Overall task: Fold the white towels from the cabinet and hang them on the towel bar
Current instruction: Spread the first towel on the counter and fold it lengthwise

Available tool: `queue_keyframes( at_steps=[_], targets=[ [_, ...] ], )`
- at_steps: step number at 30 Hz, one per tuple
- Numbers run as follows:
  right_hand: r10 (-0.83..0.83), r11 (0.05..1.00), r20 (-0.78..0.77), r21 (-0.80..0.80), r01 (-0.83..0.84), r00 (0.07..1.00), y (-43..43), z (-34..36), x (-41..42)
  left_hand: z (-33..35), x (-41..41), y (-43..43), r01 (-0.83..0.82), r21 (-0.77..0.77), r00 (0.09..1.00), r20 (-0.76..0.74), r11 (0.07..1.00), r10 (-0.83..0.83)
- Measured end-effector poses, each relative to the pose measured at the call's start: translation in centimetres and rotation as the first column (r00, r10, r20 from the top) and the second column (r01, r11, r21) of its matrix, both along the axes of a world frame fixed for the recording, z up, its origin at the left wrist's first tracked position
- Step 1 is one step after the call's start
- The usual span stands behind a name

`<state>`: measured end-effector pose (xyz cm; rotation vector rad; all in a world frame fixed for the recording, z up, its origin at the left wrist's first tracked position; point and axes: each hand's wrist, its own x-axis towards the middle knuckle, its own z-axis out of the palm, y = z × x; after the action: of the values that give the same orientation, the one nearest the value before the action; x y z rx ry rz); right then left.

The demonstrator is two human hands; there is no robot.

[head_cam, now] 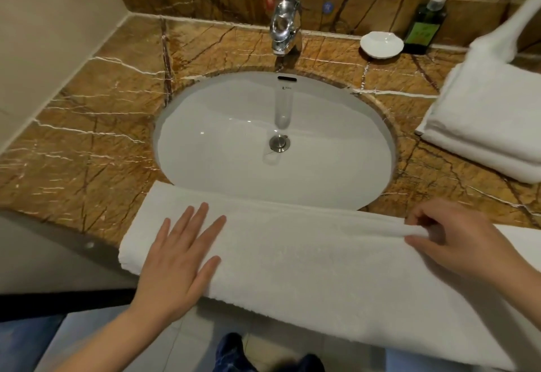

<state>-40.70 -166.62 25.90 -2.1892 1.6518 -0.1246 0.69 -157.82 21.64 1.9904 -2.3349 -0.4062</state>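
A white towel (307, 260) lies folded lengthwise across the front edge of the brown marble counter (96, 149), covering the near rim of the sink and overhanging toward me. My left hand (178, 257) lies flat on its left part, fingers straight and spread. My right hand (450, 234) pinches the towel's upper folded edge at the right between thumb and fingers. A stack of folded white towels (491, 126) sits on the counter at the right. No towel bar is in view.
The white oval sink (275, 137) with a chrome faucet (284, 25) fills the middle of the counter. A white soap dish (381, 44) and a dark green pump bottle (424, 29) stand at the back right. A beige wall (44, 35) closes the left side.
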Motion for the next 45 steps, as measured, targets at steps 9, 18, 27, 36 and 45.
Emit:
queue_keyframes(
  at_steps=[9,18,27,36,45],
  targets=[
    [0.04,0.996,-0.066,0.086,-0.034,0.997,-0.8,0.4,-1.2,3.3,-5.5,-6.1,0.137,-0.086,0.959,-0.239,0.987,-0.154],
    [0.187,0.982,0.026,0.006,-0.187,0.982,-0.9,0.1,-0.9,1.4,-12.5,-12.4,0.331,0.238,0.869,-0.455,0.913,-0.196],
    [0.194,0.981,-0.245,0.028,-0.193,0.95,-1.6,-0.6,-0.1,0.0,-12.4,-11.9,0.182,0.162,0.889,-0.448,0.97,-0.092],
    [0.079,0.955,-0.062,-0.282,-0.094,0.995,1.2,-1.9,-2.4,0.6,-11.7,-11.8,0.239,0.099,0.937,-0.284,0.966,-0.203],
    [-0.064,0.937,0.116,-0.335,0.1,0.991,2.3,-3.2,-3.7,0.5,-11.6,-11.3,0.208,-0.011,0.924,-0.327,0.978,-0.2]
  ],
)
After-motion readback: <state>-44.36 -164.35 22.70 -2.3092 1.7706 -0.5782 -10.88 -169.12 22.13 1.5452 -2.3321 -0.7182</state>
